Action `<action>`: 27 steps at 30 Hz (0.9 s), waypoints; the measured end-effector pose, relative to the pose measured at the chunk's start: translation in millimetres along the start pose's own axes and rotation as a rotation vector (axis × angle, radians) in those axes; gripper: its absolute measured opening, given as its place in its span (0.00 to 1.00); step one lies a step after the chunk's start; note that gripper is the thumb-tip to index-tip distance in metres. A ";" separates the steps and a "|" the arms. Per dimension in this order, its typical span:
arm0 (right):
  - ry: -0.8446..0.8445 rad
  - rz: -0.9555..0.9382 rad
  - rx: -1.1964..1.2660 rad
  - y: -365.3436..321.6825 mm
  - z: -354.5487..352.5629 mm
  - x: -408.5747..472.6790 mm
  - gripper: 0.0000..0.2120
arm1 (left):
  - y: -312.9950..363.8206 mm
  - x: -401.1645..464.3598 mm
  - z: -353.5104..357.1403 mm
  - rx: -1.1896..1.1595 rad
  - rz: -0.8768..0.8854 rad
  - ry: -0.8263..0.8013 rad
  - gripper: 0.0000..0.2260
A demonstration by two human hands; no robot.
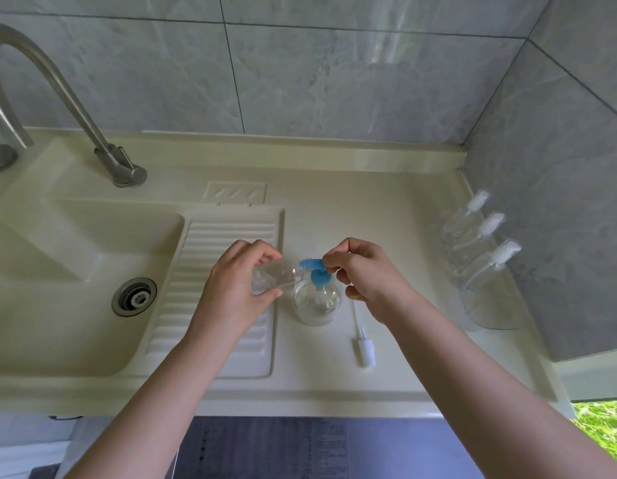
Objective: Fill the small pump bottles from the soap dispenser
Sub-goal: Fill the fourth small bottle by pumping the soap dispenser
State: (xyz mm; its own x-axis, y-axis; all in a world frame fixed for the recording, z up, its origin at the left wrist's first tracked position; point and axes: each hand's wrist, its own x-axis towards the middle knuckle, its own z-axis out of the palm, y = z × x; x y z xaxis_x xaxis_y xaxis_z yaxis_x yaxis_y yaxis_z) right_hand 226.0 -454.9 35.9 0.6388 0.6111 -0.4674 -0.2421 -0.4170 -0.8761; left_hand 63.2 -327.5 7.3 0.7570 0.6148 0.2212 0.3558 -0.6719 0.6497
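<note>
The left hand [238, 281] grips the small bottle [276, 276] tilted, mouth just left of the soap dispenser [315, 295] spout, whose blue pump head the right hand [362, 271] pinches.

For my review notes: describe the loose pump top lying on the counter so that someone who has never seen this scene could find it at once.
Start at the cream counter right of the ribbed drainboard. In front of the blue-pumped soap dispenser, below the right hand, lies the loose pump top. Unlike the three white pumps along the right wall, it has no bottle, its thin tube bare.
</note>
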 end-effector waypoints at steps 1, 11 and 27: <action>-0.008 0.005 0.007 -0.8 -0.6 -0.2 0.07 | 0.3 0.0 -0.8 -0.003 0.000 0.002 0.23; -0.017 0.007 0.035 4.4 0.6 -0.6 0.06 | -1.0 0.5 -1.5 0.001 0.003 0.001 0.22; -0.004 -0.016 -0.053 1.9 0.3 -2.4 0.06 | 2.3 -0.1 0.0 -0.008 -0.008 0.004 0.22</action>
State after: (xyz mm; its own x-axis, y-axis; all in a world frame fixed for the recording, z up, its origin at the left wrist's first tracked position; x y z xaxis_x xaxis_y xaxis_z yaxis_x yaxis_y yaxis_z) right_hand 223.7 -456.9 35.2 0.6390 0.6206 -0.4544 -0.1933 -0.4422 -0.8758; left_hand 64.0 -329.0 8.8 0.7521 0.6216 0.2192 0.3572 -0.6638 0.6571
